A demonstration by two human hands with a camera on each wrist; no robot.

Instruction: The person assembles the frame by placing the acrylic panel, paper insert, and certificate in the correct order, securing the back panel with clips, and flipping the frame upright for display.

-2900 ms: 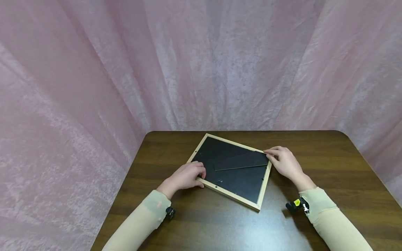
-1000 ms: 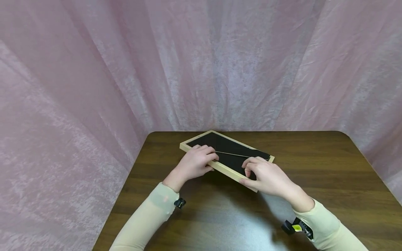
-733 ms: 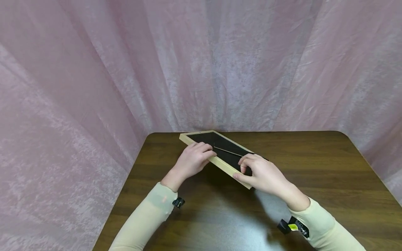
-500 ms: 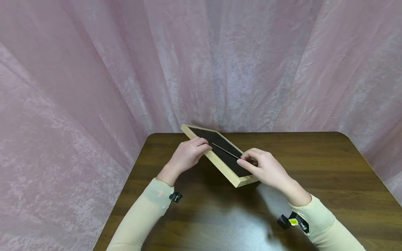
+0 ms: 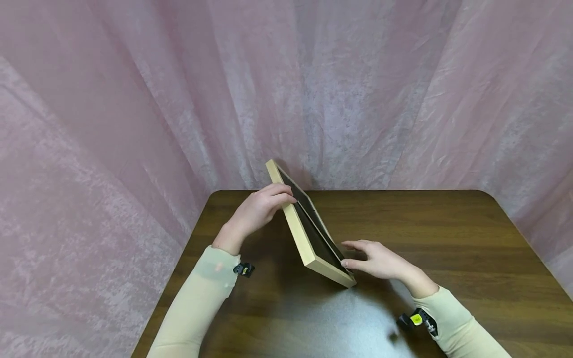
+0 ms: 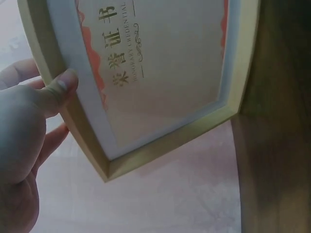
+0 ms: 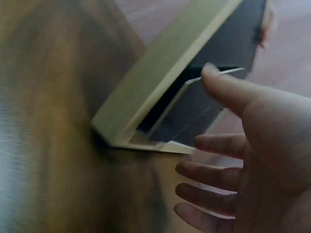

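Observation:
A light wooden picture frame (image 5: 297, 233) stands tilted on its lower edge on the dark wooden table (image 5: 447, 238), its black back facing right. My left hand (image 5: 257, 209) pinches the upper edge. In the left wrist view its thumb (image 6: 58, 90) lies on the frame's (image 6: 165, 141) front border, beside a certificate (image 6: 170, 63) with gold lettering. My right hand (image 5: 373, 261) sits by the lower corner with straight fingers. In the right wrist view its thumb (image 7: 223, 87) touches the black fold-out stand (image 7: 189, 104) on the frame's (image 7: 165, 73) back.
Pink crumpled curtain (image 5: 134, 99) closes in the table at the back and on both sides. A small black camera clip (image 5: 414, 319) sits at my right wrist. Bare tabletop stretches to the right of the frame.
The frame lay flat, back up; both hands raised its near-left side until it stands steeply on one edge. The right hand let go of the edge and opened beside the stand.

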